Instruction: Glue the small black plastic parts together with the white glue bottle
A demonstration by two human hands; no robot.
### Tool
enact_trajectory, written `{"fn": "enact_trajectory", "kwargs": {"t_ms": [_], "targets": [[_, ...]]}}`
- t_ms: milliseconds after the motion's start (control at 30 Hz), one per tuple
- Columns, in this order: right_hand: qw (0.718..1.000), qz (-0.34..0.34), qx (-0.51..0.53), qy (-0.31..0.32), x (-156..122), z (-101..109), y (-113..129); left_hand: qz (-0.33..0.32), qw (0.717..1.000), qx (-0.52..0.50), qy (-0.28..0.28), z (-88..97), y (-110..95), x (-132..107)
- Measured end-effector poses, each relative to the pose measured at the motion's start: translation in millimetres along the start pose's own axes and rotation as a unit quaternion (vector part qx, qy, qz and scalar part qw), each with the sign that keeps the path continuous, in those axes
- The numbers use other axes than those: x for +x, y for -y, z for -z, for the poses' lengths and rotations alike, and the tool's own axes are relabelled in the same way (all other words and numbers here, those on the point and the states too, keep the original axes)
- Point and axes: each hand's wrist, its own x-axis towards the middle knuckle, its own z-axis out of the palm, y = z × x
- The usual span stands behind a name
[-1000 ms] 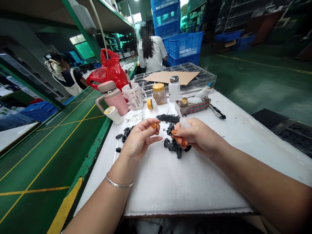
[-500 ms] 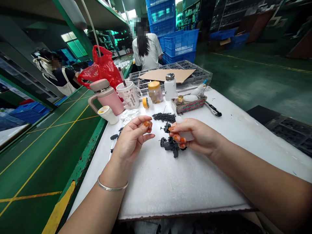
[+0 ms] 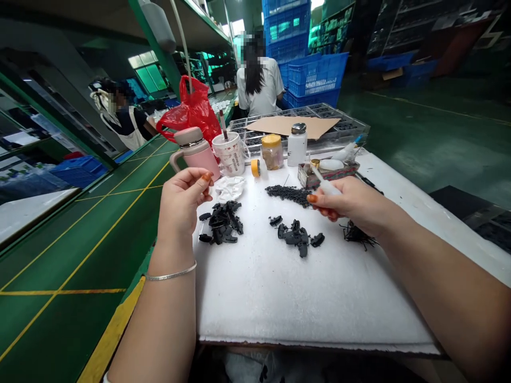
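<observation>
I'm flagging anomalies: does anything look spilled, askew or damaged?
No clear spill or damage. The cardboard lies askew across the tray, out of line with its edges, and a white wad sits crumpled by the cup. The black parts lie in loose heaps.

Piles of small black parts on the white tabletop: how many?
4: left pile near the left hand, middle pile, rear pile behind it, right pile by the right hand, which may hide more.

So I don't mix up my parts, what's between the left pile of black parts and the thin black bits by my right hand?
A looser cluster of black parts, with bare white tabletop on either side; the head view shows this.
</observation>
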Motion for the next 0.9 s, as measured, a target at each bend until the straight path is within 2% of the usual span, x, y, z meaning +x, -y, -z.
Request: {"fn": "enact_trajectory", "kwargs": {"t_ms": [67, 100, 167, 267, 367, 500, 600, 733, 800, 900], "targets": [[1.000, 0.005, -0.003, -0.026, 0.7, 6.5, 0.3, 0.007, 0.989, 0.143, 0.034, 6.4, 4.0, 3.1], [0.999, 0.004, -0.016, -0.042, 0.9, 9.7, 0.7, 0.018, 0.973, 0.221, 0.060, 7.8, 5.7, 3.7], [0.993, -0.009, -0.081, -0.081, 1.3, 15.9, 1.7, 0.042, 0.926, 0.357, 0.120, 6.2, 8.6, 3.0], [0.963, -0.052, -0.239, -0.111, 2.4, 24.0, 3.0, 0.040, 0.860, 0.478, 0.174, -4.9, 13.9, -1.0], [0.932, -0.075, -0.344, -0.090, 4.2, 30.7, 2.1, -0.004, 0.817, 0.554, 0.157, -18.1, 23.7, -3.5], [0.920, -0.073, -0.381, -0.064, 4.3, 37.5, 0.8, -0.064, 0.786, 0.603, 0.122, -28.8, 38.4, -0.7], [0.915, -0.077, -0.392, -0.050, 2.8, 40.1, 1.2, -0.077, 0.791, 0.596, 0.117, -30.2, 43.6, 2.4], [0.910, -0.064, -0.408, -0.022, 2.8, 39.8, -0.4, -0.093, 0.829, 0.545, 0.089, -24.9, 42.0, 4.0], [0.908, -0.055, -0.414, -0.019, 3.0, 38.9, -1.5, -0.090, 0.862, 0.495, 0.062, -22.2, 39.7, 3.7], [0.897, -0.057, -0.437, -0.012, 1.2, 38.0, -0.8, -0.037, 0.938, 0.341, 0.049, -22.3, 34.9, 1.1]]}}
